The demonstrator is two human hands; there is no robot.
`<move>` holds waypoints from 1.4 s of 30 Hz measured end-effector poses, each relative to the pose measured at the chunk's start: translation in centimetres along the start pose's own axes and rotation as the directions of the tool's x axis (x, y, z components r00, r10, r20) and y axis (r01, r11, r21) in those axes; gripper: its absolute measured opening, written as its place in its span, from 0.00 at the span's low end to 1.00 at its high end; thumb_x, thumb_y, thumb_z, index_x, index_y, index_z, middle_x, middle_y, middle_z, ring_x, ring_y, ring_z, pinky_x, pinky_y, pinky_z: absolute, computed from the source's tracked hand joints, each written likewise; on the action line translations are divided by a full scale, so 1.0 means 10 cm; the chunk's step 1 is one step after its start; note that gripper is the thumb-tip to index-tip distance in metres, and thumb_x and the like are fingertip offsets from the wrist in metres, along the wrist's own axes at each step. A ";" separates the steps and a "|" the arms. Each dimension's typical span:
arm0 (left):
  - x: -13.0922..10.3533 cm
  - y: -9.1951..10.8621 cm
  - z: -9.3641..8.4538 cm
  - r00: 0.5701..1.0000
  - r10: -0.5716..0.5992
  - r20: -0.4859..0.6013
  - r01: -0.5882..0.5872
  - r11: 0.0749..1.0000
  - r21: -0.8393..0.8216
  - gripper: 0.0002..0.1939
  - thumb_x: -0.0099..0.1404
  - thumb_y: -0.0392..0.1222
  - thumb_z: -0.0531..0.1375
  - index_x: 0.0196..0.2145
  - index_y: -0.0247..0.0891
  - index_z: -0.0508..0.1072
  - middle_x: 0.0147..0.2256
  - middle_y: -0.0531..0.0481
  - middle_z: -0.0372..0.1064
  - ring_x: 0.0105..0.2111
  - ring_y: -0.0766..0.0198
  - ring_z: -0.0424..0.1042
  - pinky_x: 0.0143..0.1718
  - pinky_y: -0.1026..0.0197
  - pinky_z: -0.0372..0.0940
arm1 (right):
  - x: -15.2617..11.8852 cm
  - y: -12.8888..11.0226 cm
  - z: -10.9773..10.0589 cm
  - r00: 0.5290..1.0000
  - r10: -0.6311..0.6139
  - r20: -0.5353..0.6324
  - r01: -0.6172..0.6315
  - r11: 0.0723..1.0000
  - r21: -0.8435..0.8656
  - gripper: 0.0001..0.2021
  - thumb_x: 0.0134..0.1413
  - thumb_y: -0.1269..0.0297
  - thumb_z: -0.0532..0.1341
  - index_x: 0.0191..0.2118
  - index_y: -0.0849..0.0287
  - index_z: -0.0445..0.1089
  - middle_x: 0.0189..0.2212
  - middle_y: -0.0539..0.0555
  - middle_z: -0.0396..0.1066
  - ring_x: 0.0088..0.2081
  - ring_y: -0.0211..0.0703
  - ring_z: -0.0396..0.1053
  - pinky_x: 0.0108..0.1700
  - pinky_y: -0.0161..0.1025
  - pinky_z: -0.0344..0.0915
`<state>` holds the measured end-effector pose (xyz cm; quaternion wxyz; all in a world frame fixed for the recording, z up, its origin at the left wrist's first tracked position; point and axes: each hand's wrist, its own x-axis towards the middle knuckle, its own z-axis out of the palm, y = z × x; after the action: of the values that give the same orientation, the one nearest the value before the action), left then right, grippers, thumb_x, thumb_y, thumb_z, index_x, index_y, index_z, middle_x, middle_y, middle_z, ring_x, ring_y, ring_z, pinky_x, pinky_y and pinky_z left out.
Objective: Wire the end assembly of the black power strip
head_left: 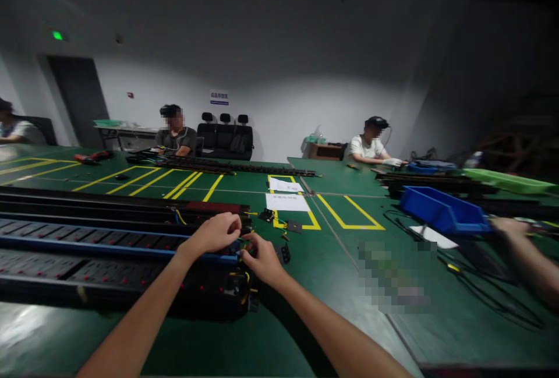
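Note:
My left hand [219, 232] is closed, fingers curled over the open end of a blue-edged power strip [131, 244]. Opposite it, my right hand [264, 260] pinches at the same end, thumb and forefinger together. A bit of green and yellow wire shows between the hands, but what the fingertips grip is too small to make out. Nearer me lies a black power strip [131, 276] with rows of sockets and red dots; yellow wires stick out of its end. Just beyond my right fingers stands a small black end piece [285, 253].
Behind the strips lie black parts with wires [267, 215] and paper sheets [287, 202]. A blue bin [443, 210] and black cables [489, 302] are at right, near another person's arm [530, 258]. Several people sit across the green table [340, 285]. A red tool [93, 158] lies far left.

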<state>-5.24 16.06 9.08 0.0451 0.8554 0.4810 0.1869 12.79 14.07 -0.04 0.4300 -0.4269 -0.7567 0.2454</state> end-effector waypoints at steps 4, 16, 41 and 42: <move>0.01 -0.18 0.19 0.995 0.082 0.051 -0.077 0.993 -0.094 0.08 0.62 0.41 0.55 0.36 0.39 0.73 0.35 0.49 0.72 0.35 0.61 0.71 0.37 0.61 0.62 | 0.04 -0.01 -0.01 1.000 0.013 -0.001 -0.013 0.999 -0.030 0.16 0.52 0.67 0.61 0.49 0.57 0.72 0.29 0.49 0.75 0.30 0.40 0.71 0.33 0.33 0.62; -0.04 -0.23 0.16 0.996 0.070 0.061 -0.063 0.992 -0.109 0.09 0.61 0.44 0.56 0.33 0.39 0.74 0.32 0.50 0.72 0.32 0.62 0.70 0.35 0.62 0.61 | 0.04 0.03 -0.01 1.000 0.005 0.009 -0.004 0.999 -0.034 0.16 0.54 0.65 0.62 0.49 0.56 0.72 0.29 0.48 0.75 0.29 0.38 0.70 0.32 0.32 0.61; -0.18 -0.14 0.20 0.994 0.105 -0.020 -0.105 0.994 -0.004 0.06 0.60 0.37 0.58 0.35 0.39 0.74 0.35 0.49 0.72 0.37 0.62 0.70 0.40 0.62 0.62 | 0.00 0.05 0.01 0.999 0.004 0.034 -0.004 1.000 -0.006 0.17 0.54 0.66 0.60 0.50 0.58 0.68 0.29 0.49 0.74 0.31 0.42 0.72 0.34 0.35 0.62; -0.18 -0.13 0.20 0.994 0.106 -0.028 -0.106 0.994 -0.001 0.06 0.60 0.37 0.58 0.35 0.39 0.74 0.34 0.50 0.72 0.37 0.62 0.70 0.40 0.62 0.62 | 0.00 0.05 0.01 0.999 -0.002 0.038 0.003 1.000 -0.011 0.17 0.54 0.66 0.60 0.50 0.58 0.68 0.29 0.49 0.74 0.31 0.42 0.72 0.33 0.35 0.61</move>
<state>-6.45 15.44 6.42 0.0293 0.8770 0.4351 0.2017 12.93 14.34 -0.44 0.4136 -0.4237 -0.7666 0.2486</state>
